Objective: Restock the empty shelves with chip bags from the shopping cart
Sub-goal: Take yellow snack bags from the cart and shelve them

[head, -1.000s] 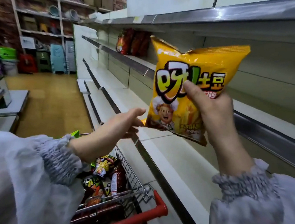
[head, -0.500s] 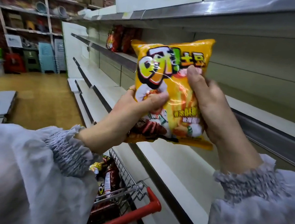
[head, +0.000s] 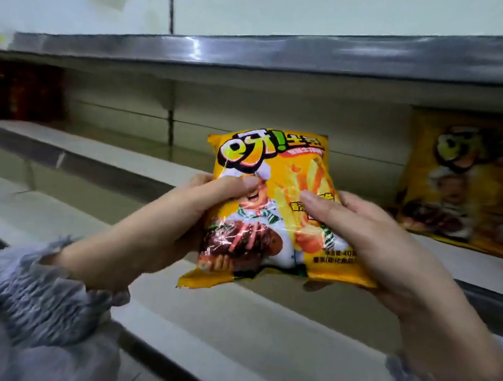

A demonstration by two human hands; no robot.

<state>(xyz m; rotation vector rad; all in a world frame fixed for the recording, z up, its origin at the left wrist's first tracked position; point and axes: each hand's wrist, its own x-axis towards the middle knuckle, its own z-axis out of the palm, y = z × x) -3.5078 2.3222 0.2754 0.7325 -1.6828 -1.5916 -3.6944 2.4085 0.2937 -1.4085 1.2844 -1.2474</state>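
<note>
Pale metal shelving w/ grey front rails (head: 261, 49) fills the view, several tiers, mostly bare. Middle tier (head: 127, 159) is where stock sits so far: one matching yellow chip bag standing upright at the far right (head: 460, 181), blurred, leaning against the back panel, and a dark red cluster of packs at the far left (head: 12, 91), too blurred to id. Wide gap btwn them. Lower tier (head: 228, 314) in front of the hands looks bare as far as visible; top shelf contents not visible from this angle.

Glossy yellow crinkly chip bag w/ cartoon chef and fries print (head: 276, 212) is in the air, upright, face toward the camera, in front of the middle tier's edge and left of the shelved yellow bag, not yet touching any shelf.

Left hand (head: 190, 214) grips the bag's left edge, thumb pressed over the front. Right hand (head: 374, 237) clamps the right side, thumb on front, fingers wrapped behind.

Progress, my read: early. Only a few items up, most shelf space unfilled. This bag is mid-placement, likely headed beside its twin. Cart is out of frame, so can't tell how many bags remain.
</note>
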